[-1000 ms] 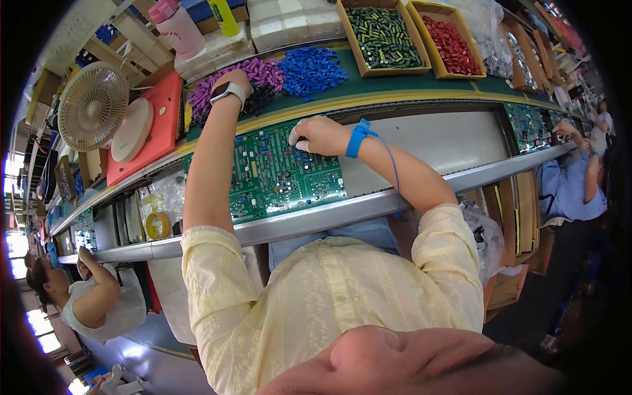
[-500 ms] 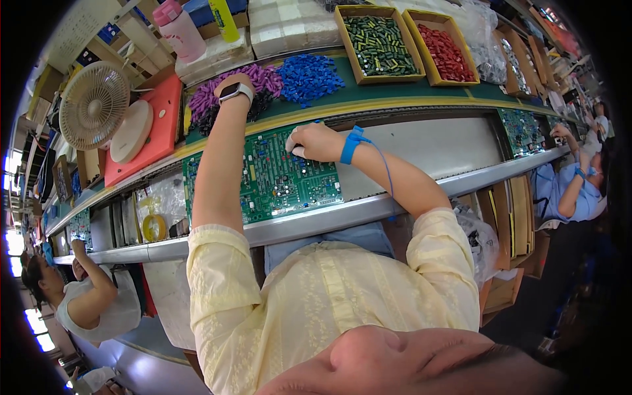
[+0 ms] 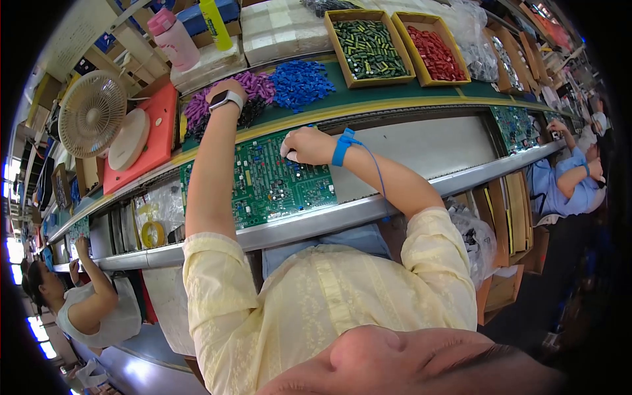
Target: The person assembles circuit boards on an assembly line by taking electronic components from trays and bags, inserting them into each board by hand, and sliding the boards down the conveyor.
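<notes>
My left hand, with a watch on its wrist, reaches into a pile of small purple components and black components. Its fingertips are hidden behind the hand. My right hand is closed over the upper part of a green circuit board, its fingers pinched together. White covers show on the fingertips, and whatever they hold cannot be made out. A blue wrist strap with a cord circles the right wrist. Small parts stand all over the board, which my left forearm partly covers.
Blue components lie beside the purple ones. Farther right stand boxes of green capacitors and red components. A metal rail borders the line. At left are a fan and yellow tape. Co-workers sit on both sides.
The whole view has shifted slightly. My left hand stays at the purple and black pile and my right hand stays pinched over the board. The left co-worker's hands have moved a little.
</notes>
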A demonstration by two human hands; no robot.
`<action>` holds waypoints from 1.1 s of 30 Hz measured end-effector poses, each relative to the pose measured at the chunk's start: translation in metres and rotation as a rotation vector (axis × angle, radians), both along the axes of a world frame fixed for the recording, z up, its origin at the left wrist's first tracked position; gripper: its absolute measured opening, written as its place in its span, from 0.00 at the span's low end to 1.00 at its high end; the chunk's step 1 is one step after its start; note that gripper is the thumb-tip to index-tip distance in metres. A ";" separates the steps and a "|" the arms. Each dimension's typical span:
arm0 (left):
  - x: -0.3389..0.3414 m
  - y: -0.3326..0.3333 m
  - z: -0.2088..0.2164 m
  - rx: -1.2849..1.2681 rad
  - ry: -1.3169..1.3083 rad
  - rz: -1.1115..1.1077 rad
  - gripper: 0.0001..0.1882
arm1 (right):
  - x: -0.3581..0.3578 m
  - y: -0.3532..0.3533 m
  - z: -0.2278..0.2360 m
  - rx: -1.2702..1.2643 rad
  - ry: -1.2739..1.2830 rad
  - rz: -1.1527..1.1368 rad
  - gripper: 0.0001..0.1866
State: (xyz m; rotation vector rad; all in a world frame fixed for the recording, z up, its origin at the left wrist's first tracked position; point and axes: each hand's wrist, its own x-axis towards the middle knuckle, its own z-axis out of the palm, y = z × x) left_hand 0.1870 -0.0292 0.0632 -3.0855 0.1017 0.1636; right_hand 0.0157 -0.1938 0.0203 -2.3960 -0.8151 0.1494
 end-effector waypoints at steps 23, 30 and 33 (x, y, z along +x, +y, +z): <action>-0.167 0.078 0.030 -0.932 -0.159 -0.333 0.13 | 0.047 -0.290 0.067 -0.060 -0.421 -1.068 0.17; -0.232 0.104 0.006 -0.893 0.019 -0.125 0.12 | 0.071 -0.361 0.030 -0.695 0.128 -1.300 0.30; -0.238 0.105 0.000 -0.903 0.043 -0.150 0.10 | 0.086 -0.387 0.008 -0.604 0.096 -1.257 0.27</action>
